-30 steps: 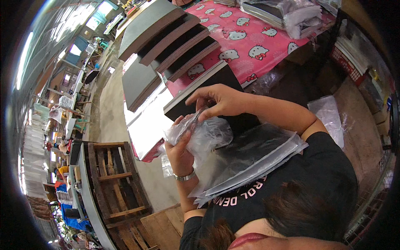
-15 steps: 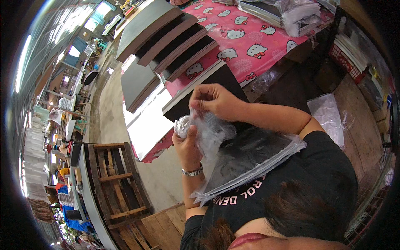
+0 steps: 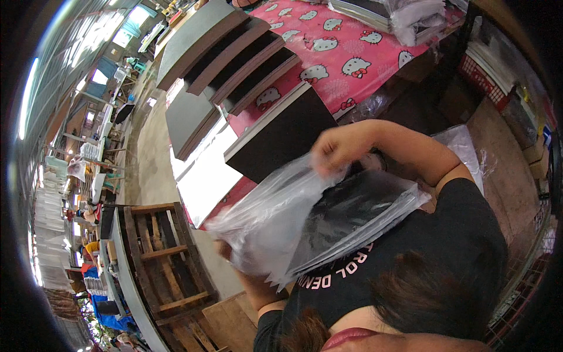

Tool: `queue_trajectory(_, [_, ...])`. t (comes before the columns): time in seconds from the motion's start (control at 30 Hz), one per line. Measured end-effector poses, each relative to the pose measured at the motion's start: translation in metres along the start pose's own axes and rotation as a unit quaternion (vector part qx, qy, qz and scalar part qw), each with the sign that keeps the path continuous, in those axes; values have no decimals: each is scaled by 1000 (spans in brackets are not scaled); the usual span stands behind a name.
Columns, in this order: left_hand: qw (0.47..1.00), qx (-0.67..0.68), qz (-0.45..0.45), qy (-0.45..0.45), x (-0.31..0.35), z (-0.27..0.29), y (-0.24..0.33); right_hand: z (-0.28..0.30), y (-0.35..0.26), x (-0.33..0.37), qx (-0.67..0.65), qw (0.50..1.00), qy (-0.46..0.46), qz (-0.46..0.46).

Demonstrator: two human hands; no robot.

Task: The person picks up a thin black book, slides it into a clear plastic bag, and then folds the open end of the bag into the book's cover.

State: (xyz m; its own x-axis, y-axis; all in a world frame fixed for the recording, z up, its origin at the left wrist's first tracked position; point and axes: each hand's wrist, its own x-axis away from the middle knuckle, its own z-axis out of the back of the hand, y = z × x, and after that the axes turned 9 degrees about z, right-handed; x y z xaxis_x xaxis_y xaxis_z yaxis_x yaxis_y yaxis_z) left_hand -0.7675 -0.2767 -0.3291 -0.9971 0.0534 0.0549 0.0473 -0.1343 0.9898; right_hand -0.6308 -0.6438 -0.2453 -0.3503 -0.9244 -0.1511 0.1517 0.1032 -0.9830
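Observation:
A clear plastic bag is stretched between my hands above the front of the table. My right hand is closed on the bag's upper right edge, its fingers bunched and slightly blurred. At the bag's lower left end is my left hand, smeared by motion and mostly hidden behind the plastic, so its fingers cannot be made out. Against my black shirt lies a stack of clear plastic sleeves with white edges. Just beyond the bag, a thick black book-like block lies at the table's near edge.
Thick grey and black slabs sit in overlapping rows on the table with a pink patterned cover. White sheets lie at its left corner. A wooden pallet stands at left, a red basket at right. Plastic-wrapped stacks lie at the far end.
The crumpled plastic has opened out into a wide sheet. My right hand has moved right and down, while my left hand has dropped left and lower, behind the plastic.

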Motion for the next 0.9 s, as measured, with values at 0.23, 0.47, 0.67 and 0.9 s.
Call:
queue_trajectory(0.23, [948,-174,167,-208,-16,-47,58,15,-3,16,-370,821,330,283])
queue_trajectory(0.47, [849,394,6,-352,-36,5,27,11,-7,18,20,996,36,75])
queue_trajectory(0.67, [975,111,142,-126,-31,-16,27,4,6,9,-261,897,315,168])
queue_trajectory(0.9, [971,222,-48,73,-80,19,25,15,-7,16,-159,929,291,165])
